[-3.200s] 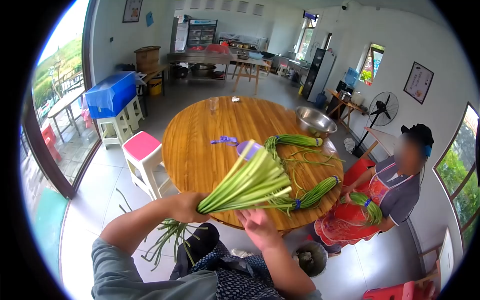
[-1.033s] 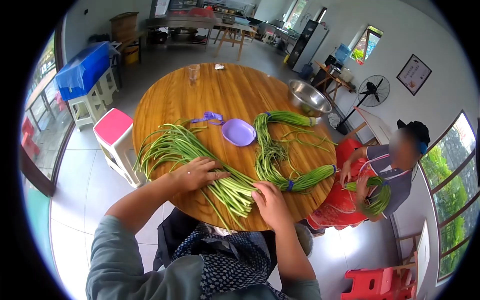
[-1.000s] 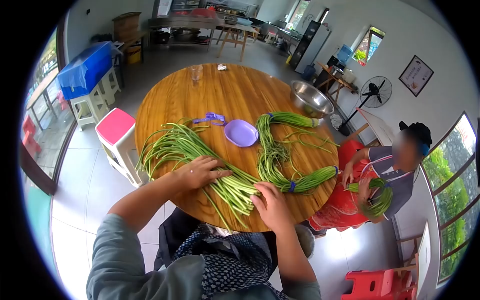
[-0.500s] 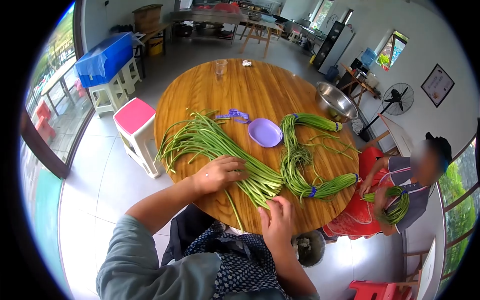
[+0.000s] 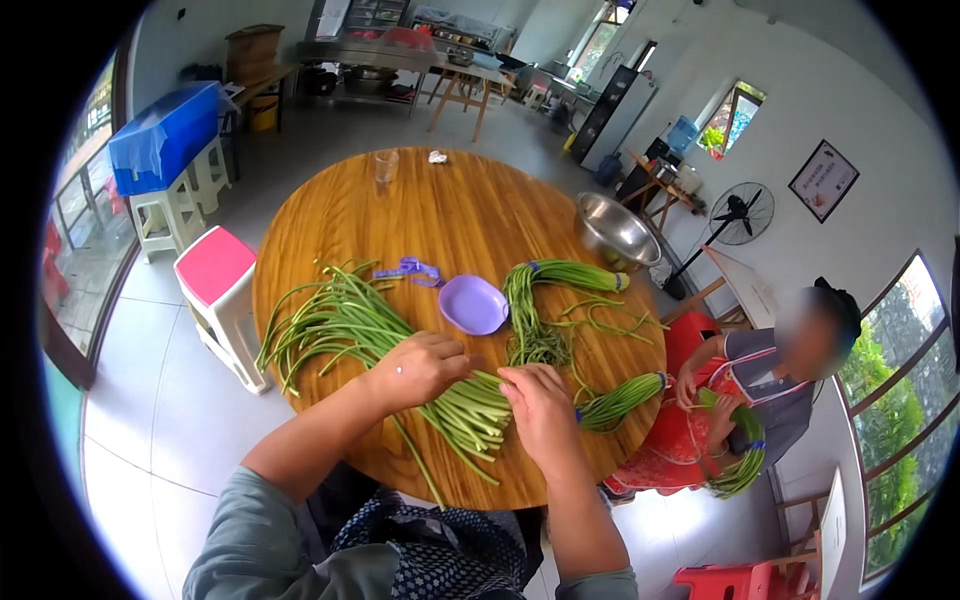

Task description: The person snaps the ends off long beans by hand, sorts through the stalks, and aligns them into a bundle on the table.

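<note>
Since half a second ago the right hand [image 5: 541, 400] has come up from the cut ends, nearer the left hand [image 5: 425, 368]. The loose green stalks [image 5: 462, 402] lie slantwise across the near left of the round wooden table [image 5: 330, 220], tips fanned leftward. Both hands are above them, fingers curled in narrow; I can't tell from here what either one grips. Just beyond sit a purple dish [image 5: 473, 305] and a purple strap [image 5: 410, 270], with a banded bundle [image 5: 625, 402] to the right. Beside the table, a co-worker [image 5: 785, 355] holds another bundle [image 5: 738, 465].
</note>
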The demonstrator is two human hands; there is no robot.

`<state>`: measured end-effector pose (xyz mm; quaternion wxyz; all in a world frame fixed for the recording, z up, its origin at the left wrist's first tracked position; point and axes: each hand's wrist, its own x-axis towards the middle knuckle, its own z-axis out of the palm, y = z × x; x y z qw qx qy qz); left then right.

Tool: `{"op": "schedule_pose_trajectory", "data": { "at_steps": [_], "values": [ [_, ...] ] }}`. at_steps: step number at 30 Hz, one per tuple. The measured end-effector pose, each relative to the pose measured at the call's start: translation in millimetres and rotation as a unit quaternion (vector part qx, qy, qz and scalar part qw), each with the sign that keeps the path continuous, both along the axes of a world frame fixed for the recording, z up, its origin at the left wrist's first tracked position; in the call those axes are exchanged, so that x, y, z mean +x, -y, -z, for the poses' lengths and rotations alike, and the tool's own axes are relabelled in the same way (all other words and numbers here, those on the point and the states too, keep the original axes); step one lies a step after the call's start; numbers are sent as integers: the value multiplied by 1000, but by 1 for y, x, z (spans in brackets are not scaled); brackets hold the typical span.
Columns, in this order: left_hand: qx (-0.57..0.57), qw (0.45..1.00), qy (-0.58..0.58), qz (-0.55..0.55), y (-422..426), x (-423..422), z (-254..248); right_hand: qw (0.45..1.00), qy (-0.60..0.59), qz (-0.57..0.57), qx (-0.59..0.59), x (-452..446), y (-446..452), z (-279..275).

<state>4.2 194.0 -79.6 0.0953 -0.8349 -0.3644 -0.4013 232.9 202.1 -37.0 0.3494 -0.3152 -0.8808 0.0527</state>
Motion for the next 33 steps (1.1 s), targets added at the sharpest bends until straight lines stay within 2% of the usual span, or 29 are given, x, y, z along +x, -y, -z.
{"op": "schedule_pose_trajectory", "data": {
  "at_steps": [3,5,11,13,17,20,23,33],
  "values": [
    [7,1000,11,-10,-23,-4,-15,1000,18,-12,20,-3,-28,-3],
    [-6,1000,-10,-21,-38,-9,-18,996,8,11,-89,-12,-39,-1],
    [30,996,43,-66,-65,-3,-6,997,-11,5,-78,-32,-80,0],
    [37,994,48,-94,-67,-4,0,998,-59,-23,-32,-37,-89,3],
    [5,994,33,-106,-61,-4,6,995,-100,-6,-15,-39,-85,25],
    [-2,995,4,-104,-63,-4,9,998,-55,16,8,-39,-84,49],
    [-25,996,-14,-89,-66,1,13,998,-15,36,43,-37,-83,50],
    [-4,993,-23,-116,-61,16,19,998,10,43,37,-31,-83,57]
  ]
}}
